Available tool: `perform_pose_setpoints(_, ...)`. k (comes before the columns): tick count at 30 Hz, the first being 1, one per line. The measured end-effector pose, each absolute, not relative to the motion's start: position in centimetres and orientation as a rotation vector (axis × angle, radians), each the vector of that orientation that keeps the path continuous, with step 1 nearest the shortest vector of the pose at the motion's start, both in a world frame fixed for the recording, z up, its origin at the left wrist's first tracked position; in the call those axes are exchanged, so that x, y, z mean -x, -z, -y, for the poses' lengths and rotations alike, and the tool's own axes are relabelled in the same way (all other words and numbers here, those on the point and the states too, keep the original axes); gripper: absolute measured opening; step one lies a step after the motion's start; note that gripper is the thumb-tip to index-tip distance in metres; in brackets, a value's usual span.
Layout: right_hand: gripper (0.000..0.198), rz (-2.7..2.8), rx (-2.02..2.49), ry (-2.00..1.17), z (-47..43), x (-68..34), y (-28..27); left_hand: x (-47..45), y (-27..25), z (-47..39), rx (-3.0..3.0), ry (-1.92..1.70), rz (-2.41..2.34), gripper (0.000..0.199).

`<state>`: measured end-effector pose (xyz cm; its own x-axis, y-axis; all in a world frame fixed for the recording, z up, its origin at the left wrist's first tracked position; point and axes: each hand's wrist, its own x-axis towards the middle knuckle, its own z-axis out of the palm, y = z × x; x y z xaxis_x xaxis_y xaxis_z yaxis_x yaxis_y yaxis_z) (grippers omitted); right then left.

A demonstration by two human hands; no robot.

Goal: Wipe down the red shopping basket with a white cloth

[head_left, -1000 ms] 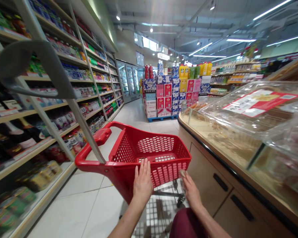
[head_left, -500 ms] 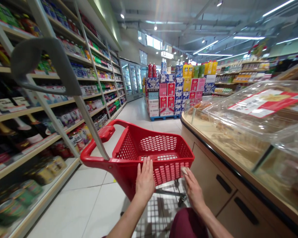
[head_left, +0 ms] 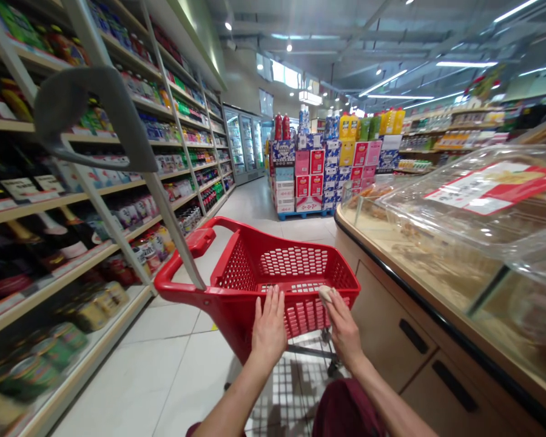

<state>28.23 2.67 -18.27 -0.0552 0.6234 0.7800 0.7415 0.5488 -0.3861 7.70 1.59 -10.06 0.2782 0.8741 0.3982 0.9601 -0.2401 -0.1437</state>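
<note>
A red plastic shopping cart (head_left: 236, 291) with perforated basket walls stands sideways before me, its inside bare where I can see it. My left hand (head_left: 269, 325) lies flat against the near side, fingers stretched together over the rim. In my right hand (head_left: 343, 325) is a small whitish wadded cloth (head_left: 325, 294), pressed under the fingers to the near rim, towards the cart's right end. From the handle end rises a grey pole (head_left: 175, 230), topped by a dark grey looped fitting (head_left: 134, 130).
Shelves (head_left: 91, 200) of drinks and cans line the left. At right stands a wooden counter (head_left: 391, 309) with clear plastic food boxes (head_left: 464, 221). Stacked drink cartons (head_left: 310, 173) sit on a blue pallet (head_left: 304, 214) ahead; glass-door fridges (head_left: 247, 142) are behind. Tiled floor shows around the cart.
My right hand has moved up and left with the cloth, from the side wall near the right corner onto the rim. My left hand stays on the side.
</note>
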Motion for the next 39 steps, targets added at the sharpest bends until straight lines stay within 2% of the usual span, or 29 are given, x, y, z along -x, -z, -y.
perform_pose_setpoints(7, 0.058, 1.915, 1.129, 0.107, -1.8, -27.0, 19.8, -6.9, 9.5, -1.3, 2.226, 0.31, 1.553, 0.059)
perform_pose_setpoints(13, 0.054, 1.807, 1.021, 0.153, -2.6, -24.9, 16.8, -3.8, 7.5, -1.6, 2.008, 0.417, 1.732, 0.058)
perform_pose_setpoints(18, 0.058, 1.969, 1.034, 0.06, -1.7, -23.0, 19.1, -2.7, 7.5, -1.2, 2.049, 0.373, 1.706, 0.058)
perform_pose_setpoints(24, 0.054, 1.866, 0.935, 0.102, -2.5, -20.7, 16.4, -1.1, 6.7, -0.7, 2.019, 0.432, 1.679, 0.058)
perform_pose_setpoints(29, 0.056, 2.015, 0.891, 0.095, -1.9, -19.7, 18.1, 0.4, 6.0, -0.5, 2.0, 0.405, 1.716, 0.059)
perform_pose_setpoints(33, 0.054, 1.929, 0.875, 0.106, -2.1, -18.0, 16.3, 0.0, 6.2, -0.3, 2.008, 0.393, 1.693, 0.058)
perform_pose_setpoints(36, 0.049, 1.907, 0.811, 0.123, -2.7, -17.2, 15.3, 0.2, 6.2, 0.3, 2.041, 0.458, 1.626, 0.056)
perform_pose_setpoints(39, 0.047, 1.991, 0.761, 0.121, -2.3, -17.2, 16.5, 2.1, 5.4, 1.1, 1.982, 0.642, 1.595, 0.052)
